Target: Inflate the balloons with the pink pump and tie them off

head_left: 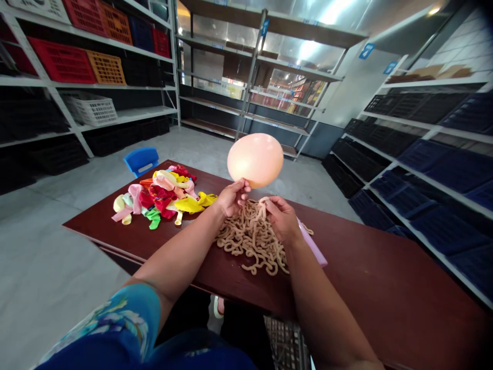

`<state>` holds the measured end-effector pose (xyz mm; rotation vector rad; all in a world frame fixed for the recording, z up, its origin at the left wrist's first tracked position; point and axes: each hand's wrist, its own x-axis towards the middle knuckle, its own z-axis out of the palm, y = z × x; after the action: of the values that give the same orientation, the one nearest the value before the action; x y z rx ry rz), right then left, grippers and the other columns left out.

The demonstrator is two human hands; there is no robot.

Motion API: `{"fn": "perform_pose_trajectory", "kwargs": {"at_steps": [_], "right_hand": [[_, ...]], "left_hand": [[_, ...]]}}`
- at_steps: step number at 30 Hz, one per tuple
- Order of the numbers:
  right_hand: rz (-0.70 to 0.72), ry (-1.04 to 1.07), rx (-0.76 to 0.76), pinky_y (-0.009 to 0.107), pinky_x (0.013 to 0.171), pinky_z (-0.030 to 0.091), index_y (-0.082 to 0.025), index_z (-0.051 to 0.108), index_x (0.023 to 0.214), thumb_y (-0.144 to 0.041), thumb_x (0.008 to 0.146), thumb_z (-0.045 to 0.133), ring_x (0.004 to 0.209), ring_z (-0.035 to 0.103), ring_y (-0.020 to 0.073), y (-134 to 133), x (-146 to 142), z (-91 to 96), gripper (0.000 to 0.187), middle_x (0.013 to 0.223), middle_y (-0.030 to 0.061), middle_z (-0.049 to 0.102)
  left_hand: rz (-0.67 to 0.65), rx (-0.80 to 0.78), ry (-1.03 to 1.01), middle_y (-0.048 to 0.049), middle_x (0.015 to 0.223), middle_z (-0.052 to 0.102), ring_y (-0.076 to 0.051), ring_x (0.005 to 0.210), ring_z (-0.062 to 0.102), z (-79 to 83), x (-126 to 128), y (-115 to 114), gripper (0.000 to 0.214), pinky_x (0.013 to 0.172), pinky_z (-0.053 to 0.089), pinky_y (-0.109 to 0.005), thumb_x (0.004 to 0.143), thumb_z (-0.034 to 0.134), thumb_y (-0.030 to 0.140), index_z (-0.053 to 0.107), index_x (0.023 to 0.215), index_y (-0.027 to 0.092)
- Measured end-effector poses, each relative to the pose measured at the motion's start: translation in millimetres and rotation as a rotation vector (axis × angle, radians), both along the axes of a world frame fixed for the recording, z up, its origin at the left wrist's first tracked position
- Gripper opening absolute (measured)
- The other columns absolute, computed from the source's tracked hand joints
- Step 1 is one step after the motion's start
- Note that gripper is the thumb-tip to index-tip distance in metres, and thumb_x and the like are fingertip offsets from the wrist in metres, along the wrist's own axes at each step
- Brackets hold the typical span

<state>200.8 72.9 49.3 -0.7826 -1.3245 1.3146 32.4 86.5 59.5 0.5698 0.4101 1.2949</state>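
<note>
An inflated peach balloon (255, 158) is up above the table, its lower end pinched in the fingers of my left hand (233, 199). My right hand (280, 215) is closed on a piece of tan cord (264, 199) that rises from the heap. Below both hands lies a tangled pile of thick tan cord (250, 241). Partly behind my right wrist is a smooth lilac object (314, 244); its kind is hidden. Limp balloons (164, 192) in red, yellow, pink, green and cream lie heaped on the left part of the table.
The dark brown table (358, 272) spans the front. A blue chair (141, 161) stands beyond its left end. Shelves with red crates (63, 60) and a white basket (92, 109) line the left; dark blue crates (431, 205) fill the right racks. A metal rack (250, 67) is behind.
</note>
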Motion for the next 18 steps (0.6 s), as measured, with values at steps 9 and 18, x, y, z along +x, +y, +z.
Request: {"fn": "perform_pose_trajectory", "kwargs": {"at_steps": [9,18], "right_hand": [[-0.243,-0.021,0.153,0.029,0.071,0.047,-0.019,0.064,0.077,-0.028,0.066,0.070,0.068,0.059,0.0113,0.7,1.7,3.7,0.015,0.074,-0.0012,0.066],[-0.440,-0.399,0.588,0.031,0.073,0.046,-0.024,0.066,0.083,-0.027,0.073,0.063,0.070,0.054,0.0134,-5.8,8.9,6.1,0.011,0.078,0.0002,0.061]], "left_hand": [[-0.096,-0.068,0.192,-0.0002,0.064,0.056,-0.003,0.038,0.043,-1.3,27.7,-12.1,0.017,0.032,0.030,-0.013,0.085,0.051,0.029,0.052,0.077,0.014],[-0.089,-0.205,0.077,-0.0001,0.058,0.056,-0.005,0.040,0.051,-5.3,40.7,-12.8,0.015,0.034,0.038,-0.012,0.088,0.044,0.020,0.053,0.079,0.012]]}}
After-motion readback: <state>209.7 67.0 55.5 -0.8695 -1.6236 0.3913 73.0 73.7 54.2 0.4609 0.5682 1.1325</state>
